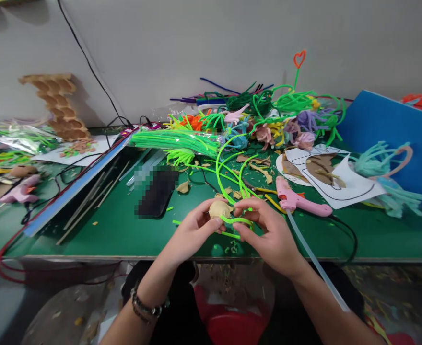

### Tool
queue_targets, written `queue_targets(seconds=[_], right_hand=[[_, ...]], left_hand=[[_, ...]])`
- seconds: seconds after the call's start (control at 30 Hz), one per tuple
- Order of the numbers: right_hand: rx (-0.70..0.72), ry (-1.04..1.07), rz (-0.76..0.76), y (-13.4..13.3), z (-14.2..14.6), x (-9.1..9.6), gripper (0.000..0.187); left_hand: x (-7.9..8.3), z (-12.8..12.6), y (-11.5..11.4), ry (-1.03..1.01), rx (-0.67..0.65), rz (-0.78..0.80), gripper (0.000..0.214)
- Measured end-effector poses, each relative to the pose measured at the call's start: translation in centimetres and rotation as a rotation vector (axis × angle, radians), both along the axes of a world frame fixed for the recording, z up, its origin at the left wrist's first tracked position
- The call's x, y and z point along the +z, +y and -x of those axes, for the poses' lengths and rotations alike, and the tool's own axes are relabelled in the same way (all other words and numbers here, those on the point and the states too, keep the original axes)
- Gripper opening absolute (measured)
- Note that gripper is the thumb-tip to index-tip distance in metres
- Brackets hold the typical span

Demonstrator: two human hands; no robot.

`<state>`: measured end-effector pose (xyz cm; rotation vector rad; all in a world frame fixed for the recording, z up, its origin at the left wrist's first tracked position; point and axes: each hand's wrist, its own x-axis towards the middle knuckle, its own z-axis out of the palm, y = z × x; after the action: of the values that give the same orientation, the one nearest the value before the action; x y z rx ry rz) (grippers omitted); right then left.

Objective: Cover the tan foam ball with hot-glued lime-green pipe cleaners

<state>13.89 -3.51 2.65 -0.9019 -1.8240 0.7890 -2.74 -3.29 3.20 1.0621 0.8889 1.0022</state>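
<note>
I'm watching this remotely through the head cam, and both hands are up at the near edge of the green table (pixel 149 242), roughly mid-scene, close to each other. The left hand (pixel 195 226) has a small tan round piece (pixel 217 209) pinched between thumb and fingers. The right hand (pixel 270 231) is closed down narrow on a bright green pipe cleaner (pixel 238 220), which reaches left to the tan piece; can't tell from here if they're actually attached. Just right of the right hand I can see 1 pink glue gun (pixel 300 203) with a clear glue stick (pixel 306 244) poking out toward the near side, and glue gun number 2 (pixel 22 190) is way over on the left. A dark, partly pixelated slab (pixel 160 194) lies left of the hands. Farther back there's a plastic-wrapped green bundle (pixel 175 140), then a messy colorful heap with 1 orange heart (pixel 299 58) sticking up. White paper cutouts (pixel 362 191) sit on the right, near a leaning blue board (pixel 387 127).
</note>
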Motion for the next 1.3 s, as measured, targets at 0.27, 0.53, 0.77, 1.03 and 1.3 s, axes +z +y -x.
queue_targets(seconds=[0.27,0.53,0.77,1.03,1.3], right_hand=[[-0.023,-0.064,-0.162,0.1,0.1,0.6,0.008],[-0.063,-0.083,-0.111,0.2,-0.1,0.4,0.003],[-0.024,-0.121,-0.014,0.0,-0.3,0.9,0.005],[-0.011,-0.134,0.009,-0.4,-0.4,1.0,0.006],[-0.002,-0.124,-0.017,-0.7,-0.4,1.0,0.007]], left_hand=[[-0.3,0.3,-0.2,0.131,0.015,-0.08,0.033],[-0.4,0.3,-0.7,0.273,-0.051,-0.178,0.04],[0.0,0.4,-1.3,0.342,-0.07,-0.278,0.04],[0.2,0.3,-1.8,0.486,-0.132,-0.32,0.047],[0.6,0.5,-1.8,0.548,-0.156,-0.388,0.043]])
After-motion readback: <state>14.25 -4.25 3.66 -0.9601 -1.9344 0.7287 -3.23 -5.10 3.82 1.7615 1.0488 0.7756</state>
